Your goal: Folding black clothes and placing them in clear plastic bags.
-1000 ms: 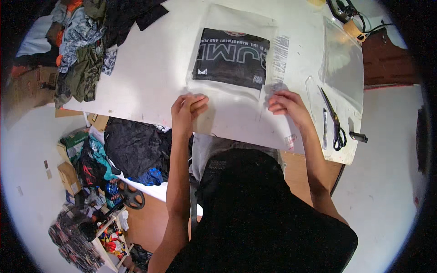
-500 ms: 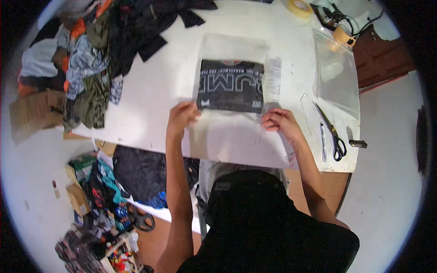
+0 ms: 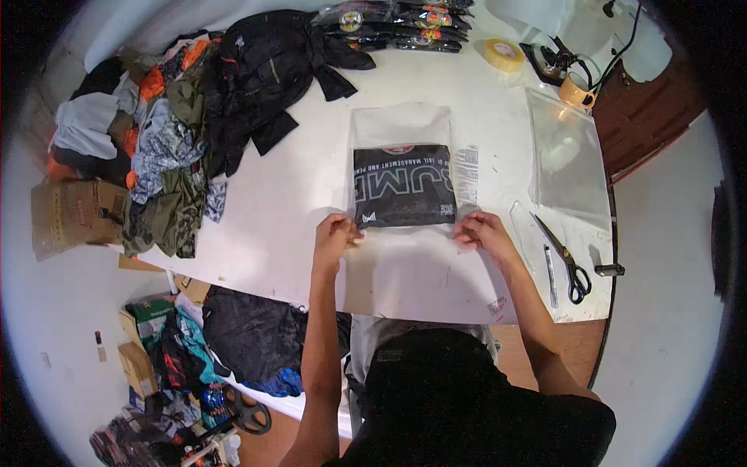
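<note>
A folded black garment with pale printing (image 3: 403,187) lies flat inside a clear plastic bag (image 3: 401,124) on the white table. The bag's bare, see-through part extends past the garment on its far side. My left hand (image 3: 336,237) is at the near left corner of the bag, its thumb and fingers pinched together on the edge. At the near right corner, my right hand (image 3: 482,232) has its fingers curled and closed on the plastic. Both forearms reach in from the lower edge.
Right of the bag lie black-handled scissors (image 3: 566,261), a pen (image 3: 550,274) and a stack of clear bags (image 3: 564,163). A tape roll (image 3: 504,55) and packaged garments (image 3: 393,27) are at the back. Piled clothes (image 3: 167,144) and a cardboard box (image 3: 78,218) stand left.
The whole view has shifted, so the table sits lower in the picture and the packaged garments at the back now show. Both hands remain at the bag's near corners.
</note>
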Demonstrator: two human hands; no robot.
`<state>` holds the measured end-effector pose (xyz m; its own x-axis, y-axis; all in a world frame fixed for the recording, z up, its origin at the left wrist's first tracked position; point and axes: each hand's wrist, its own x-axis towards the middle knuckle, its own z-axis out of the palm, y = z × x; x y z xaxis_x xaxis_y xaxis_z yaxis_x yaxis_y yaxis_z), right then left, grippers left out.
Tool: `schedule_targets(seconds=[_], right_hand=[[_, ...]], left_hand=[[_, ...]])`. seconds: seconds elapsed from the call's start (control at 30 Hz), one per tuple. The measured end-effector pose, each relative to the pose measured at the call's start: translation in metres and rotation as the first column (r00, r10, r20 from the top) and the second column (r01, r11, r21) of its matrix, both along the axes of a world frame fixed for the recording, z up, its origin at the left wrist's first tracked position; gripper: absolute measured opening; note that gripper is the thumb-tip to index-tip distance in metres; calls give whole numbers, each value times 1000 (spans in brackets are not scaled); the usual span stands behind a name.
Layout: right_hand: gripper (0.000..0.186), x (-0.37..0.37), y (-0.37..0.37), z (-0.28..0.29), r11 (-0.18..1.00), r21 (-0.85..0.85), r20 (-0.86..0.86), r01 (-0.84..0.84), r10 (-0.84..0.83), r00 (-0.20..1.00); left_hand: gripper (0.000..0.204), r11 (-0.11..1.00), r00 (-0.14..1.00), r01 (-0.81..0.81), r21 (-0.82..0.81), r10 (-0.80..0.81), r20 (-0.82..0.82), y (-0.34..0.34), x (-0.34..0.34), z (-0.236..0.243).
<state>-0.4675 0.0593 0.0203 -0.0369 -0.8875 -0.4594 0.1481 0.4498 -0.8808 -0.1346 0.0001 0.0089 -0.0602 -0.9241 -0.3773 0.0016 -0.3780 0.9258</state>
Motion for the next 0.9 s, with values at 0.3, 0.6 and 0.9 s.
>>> schedule_targets(seconds=[0.3, 0.6, 0.9], right_hand=[[22, -24, -8, 1, 990, 37, -95, -137, 140, 986], [20, -11, -28, 10, 979, 1, -112, -203, 202, 973], [17, -10, -60, -16, 991, -90, -64, -98, 93, 994]], left_hand=[[24, 994, 993, -79, 81, 85, -78, 39, 4, -4], [27, 997, 992, -46, 67, 54, -115, 28, -3, 4], [19, 985, 978, -163, -57, 154, -138, -7, -12, -7]])
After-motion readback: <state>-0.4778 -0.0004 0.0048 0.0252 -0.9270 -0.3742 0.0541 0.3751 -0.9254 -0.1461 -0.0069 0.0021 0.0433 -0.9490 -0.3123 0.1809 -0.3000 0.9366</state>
